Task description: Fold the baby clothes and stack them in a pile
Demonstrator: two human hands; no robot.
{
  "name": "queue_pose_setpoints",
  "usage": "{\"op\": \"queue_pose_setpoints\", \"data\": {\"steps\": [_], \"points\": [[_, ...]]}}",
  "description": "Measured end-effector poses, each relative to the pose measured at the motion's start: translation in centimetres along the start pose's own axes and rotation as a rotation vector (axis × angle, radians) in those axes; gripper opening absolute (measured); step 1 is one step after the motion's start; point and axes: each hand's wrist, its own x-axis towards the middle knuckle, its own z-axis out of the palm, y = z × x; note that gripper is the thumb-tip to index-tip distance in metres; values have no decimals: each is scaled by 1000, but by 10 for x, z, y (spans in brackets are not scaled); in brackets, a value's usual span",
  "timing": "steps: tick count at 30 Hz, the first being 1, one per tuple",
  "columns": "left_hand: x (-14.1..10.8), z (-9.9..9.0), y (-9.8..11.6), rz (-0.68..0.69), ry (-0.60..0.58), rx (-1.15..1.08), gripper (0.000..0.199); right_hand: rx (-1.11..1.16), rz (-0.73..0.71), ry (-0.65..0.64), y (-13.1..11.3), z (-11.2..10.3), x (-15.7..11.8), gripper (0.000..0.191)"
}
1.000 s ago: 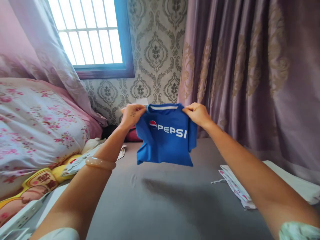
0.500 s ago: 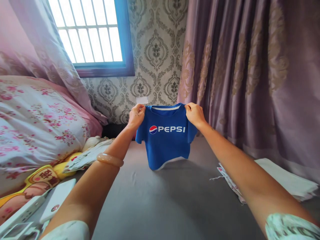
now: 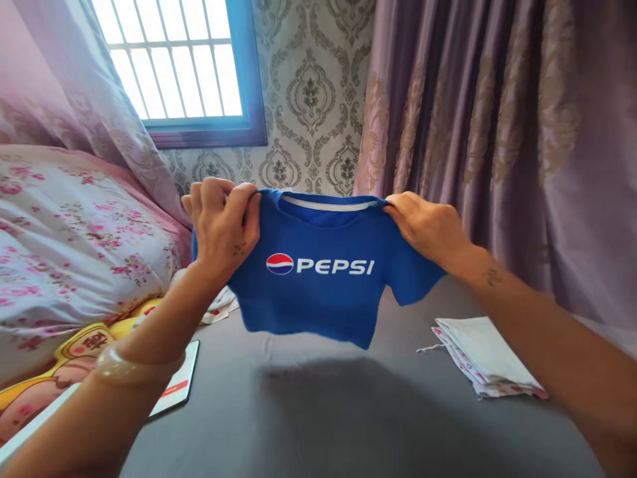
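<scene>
A blue T-shirt (image 3: 318, 299) with a round logo and white "PEPSI" lettering hangs in the air, its front facing me. My left hand (image 3: 223, 222) pinches the shoulder on the left of the collar, fingers closed on the cloth. On the other side of the neckline, my right hand (image 3: 423, 222) grips the right shoulder. The shirt's left sleeve is partly hidden behind my left hand. Its lower edge hangs above the grey sheet (image 3: 318, 425), where a shadow falls.
Folded white cloths (image 3: 485, 352) lie at the right. Left are a flowered quilt (image 3: 74, 232), a yellow plush (image 3: 84, 345) and a flat white-faced object (image 3: 182, 385). Behind stand patterned wallpaper, a barred window (image 3: 174, 66) and purple curtains (image 3: 448, 99).
Both hands have come closer to me and moved apart, bringing the shirt nearer and stretching its shoulders wider. Its hem has lifted off the sheet.
</scene>
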Motion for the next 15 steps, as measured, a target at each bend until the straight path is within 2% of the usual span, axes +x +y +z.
{"op": "queue_pose_setpoints", "data": {"steps": [2,4,7,9,11,13,15], "points": [[2,-10,-4,53,-47,7,22,117,-63,-107,6,-11,2,44],[2,-12,-8,73,-123,26,24,273,-73,-238,10,-13,6,39],[-7,5,-16,34,-341,30,26,485,-35,-440,16,6,10,39],[-22,27,-24,-15,-541,24,27,587,-15,-594,20,34,7,41],[-46,54,-31,-85,-738,18,26,635,4,-750,23,71,-2,42],[-78,83,-37,-170,-913,3,24,611,28,-872,24,113,-19,37],[-115,110,-39,-225,-1032,-10,23,547,65,-939,21,153,-43,30]]}}
